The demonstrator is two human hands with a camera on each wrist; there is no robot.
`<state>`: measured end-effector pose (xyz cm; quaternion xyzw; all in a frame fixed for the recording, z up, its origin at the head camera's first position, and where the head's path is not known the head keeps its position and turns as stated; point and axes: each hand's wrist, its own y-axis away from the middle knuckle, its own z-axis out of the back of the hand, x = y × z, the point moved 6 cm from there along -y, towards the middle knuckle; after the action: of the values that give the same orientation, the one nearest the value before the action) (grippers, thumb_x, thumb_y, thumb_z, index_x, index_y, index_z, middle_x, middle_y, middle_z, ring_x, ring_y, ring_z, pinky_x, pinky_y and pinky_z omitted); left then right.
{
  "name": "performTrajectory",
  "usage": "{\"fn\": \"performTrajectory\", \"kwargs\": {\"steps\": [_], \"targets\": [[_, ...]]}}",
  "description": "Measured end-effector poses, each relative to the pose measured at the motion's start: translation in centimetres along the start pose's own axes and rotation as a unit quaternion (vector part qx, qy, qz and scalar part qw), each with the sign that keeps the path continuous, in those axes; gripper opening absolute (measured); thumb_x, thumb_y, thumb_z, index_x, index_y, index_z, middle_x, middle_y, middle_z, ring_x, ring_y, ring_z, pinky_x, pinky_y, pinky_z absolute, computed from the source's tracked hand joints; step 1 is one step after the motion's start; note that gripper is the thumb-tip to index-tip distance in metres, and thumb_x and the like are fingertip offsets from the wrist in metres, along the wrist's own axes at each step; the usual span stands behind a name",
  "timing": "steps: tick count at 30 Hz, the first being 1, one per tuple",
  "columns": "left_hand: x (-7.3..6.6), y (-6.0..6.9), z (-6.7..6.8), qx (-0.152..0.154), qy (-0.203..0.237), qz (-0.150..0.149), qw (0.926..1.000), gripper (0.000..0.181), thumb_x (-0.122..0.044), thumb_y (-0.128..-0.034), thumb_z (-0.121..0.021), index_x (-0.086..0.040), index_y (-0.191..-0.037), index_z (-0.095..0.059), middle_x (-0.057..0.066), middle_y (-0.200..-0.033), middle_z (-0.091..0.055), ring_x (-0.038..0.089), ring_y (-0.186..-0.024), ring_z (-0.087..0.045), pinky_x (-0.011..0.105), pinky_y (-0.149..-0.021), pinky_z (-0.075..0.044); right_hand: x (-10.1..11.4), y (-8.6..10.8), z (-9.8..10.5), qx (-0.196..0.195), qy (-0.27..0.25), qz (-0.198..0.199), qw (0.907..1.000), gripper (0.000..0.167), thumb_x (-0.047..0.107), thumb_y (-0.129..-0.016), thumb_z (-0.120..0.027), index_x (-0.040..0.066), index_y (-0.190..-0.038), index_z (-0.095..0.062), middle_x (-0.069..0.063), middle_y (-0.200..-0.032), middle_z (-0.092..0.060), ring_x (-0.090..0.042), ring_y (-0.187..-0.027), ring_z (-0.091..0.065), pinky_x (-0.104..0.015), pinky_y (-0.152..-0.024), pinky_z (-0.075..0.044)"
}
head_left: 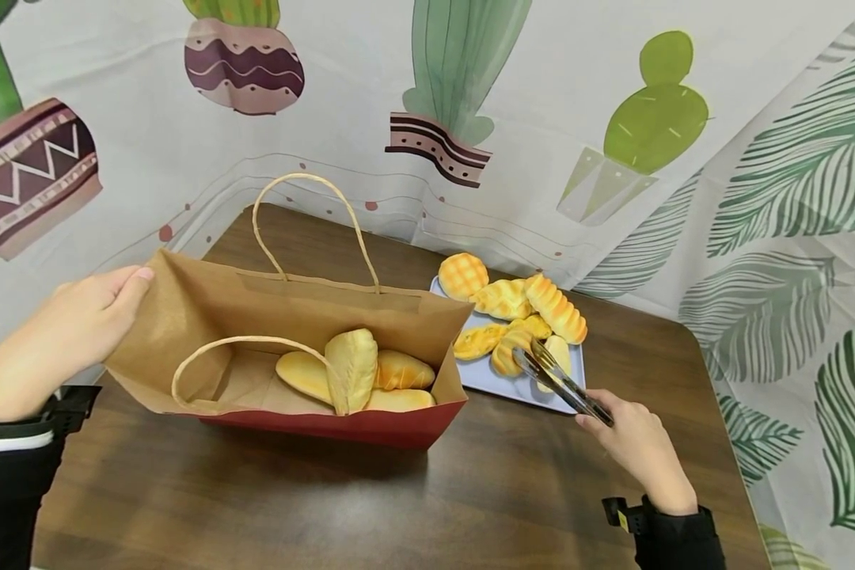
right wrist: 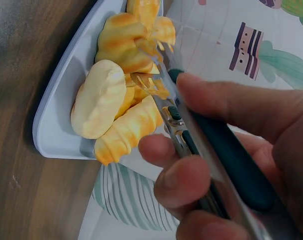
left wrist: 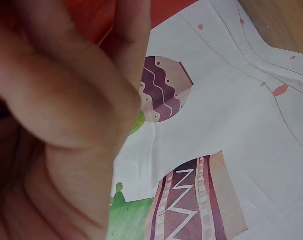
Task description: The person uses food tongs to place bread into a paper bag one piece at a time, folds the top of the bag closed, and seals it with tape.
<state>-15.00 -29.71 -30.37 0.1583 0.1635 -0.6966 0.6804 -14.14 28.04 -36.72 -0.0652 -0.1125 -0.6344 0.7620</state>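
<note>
My left hand (head_left: 78,324) grips the left edge of a brown-and-red paper bag (head_left: 160,324), thumb along its rim. Inside the wide-mouthed bag lie several breads, among them a pale folded bread (head_left: 352,372) on top and a glazed roll (head_left: 403,370). My right hand (head_left: 641,443) holds metal tongs (head_left: 573,393) with dark grips. The tongs' tips hover over or touch breads on a pale blue tray (head_left: 492,384); contact cannot be made out. Nearest the tips are a ridged bun (right wrist: 122,45) and a pale oval bun (right wrist: 99,100).
Also on the tray are a round grid-topped bun (head_left: 463,275) and a long ridged loaf (head_left: 557,309). The bag's twisted handles (head_left: 313,178) stand up in a loop and flop over its front. Behind the brown table (head_left: 313,499) hangs a cactus-print cloth (head_left: 349,95).
</note>
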Motion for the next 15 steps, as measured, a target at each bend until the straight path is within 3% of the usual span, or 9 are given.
{"fn": "performTrajectory", "kwargs": {"steps": [6, 15], "targets": [[-0.08, 0.05, 0.07, -0.002, -0.006, -0.001, 1.0, 0.049, -0.026, -0.1045, -0.022, 0.011, -0.129, -0.043, 0.044, -0.125, -0.041, 0.065, -0.112, -0.035, 0.071, -0.091, -0.029, 0.35, 0.21, -0.02, -0.023, 0.011, -0.001, 0.9997, 0.035, 0.019, -0.085, -0.071, 0.002, -0.115, -0.065, -0.015, -0.083, -0.067, -0.02, -0.056, -0.048, -0.033, -0.046, -0.035], [0.06, 0.03, 0.0, -0.002, -0.001, -0.002, 1.0, 0.049, -0.026, -0.1045, -0.022, 0.012, -0.13, -0.042, 0.044, -0.125, -0.041, 0.065, -0.113, -0.035, 0.071, -0.092, -0.029, 0.44, 0.35, 0.04, -0.011, 0.0, -0.012, 0.9999, 0.037, 0.018, -0.087, -0.068, 0.003, -0.12, -0.063, -0.007, -0.075, -0.062, -0.017, -0.055, -0.041, -0.028, -0.049, -0.028]]}}
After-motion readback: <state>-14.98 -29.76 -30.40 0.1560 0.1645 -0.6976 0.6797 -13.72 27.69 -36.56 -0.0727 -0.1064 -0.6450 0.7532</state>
